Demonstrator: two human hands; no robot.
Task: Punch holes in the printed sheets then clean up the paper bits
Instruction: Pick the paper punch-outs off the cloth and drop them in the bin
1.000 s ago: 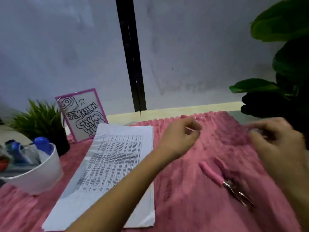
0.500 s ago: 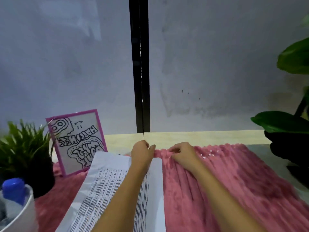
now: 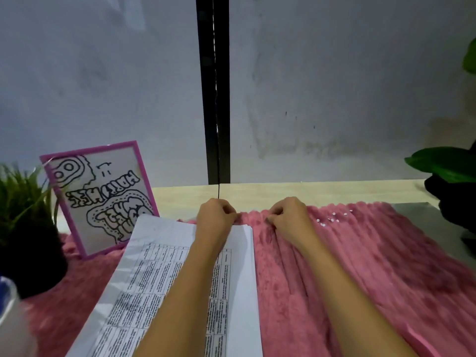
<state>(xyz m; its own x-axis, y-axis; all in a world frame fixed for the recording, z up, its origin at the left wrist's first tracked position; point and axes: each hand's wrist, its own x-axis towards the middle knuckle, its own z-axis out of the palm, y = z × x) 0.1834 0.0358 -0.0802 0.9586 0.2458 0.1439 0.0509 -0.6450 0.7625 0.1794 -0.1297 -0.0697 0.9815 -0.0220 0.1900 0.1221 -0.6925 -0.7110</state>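
Observation:
A stack of printed sheets (image 3: 177,284) lies on a fuzzy pink cloth (image 3: 360,279), left of centre. My left hand (image 3: 215,217) rests over the stack's far right corner with its fingers pinched at the cloth's far edge. My right hand (image 3: 288,215) sits just to the right, fingertips pinched together on the pink pile; whether a bit is between them is too small to tell. Several small white paper bits (image 3: 332,219) lie scattered on the cloth to the right of my right hand. No hole punch is in view.
A pink-framed drawing (image 3: 103,199) leans at the back left beside a small potted grass plant (image 3: 23,222). A white container's rim (image 3: 10,318) shows at the lower left. Large green leaves (image 3: 443,163) hang at the right. A light wooden ledge (image 3: 309,191) runs behind the cloth.
Both hands have moved to the far edge of the cloth and come close together. The view has tilted up, so the pink tool seen on the cloth earlier has left the frame.

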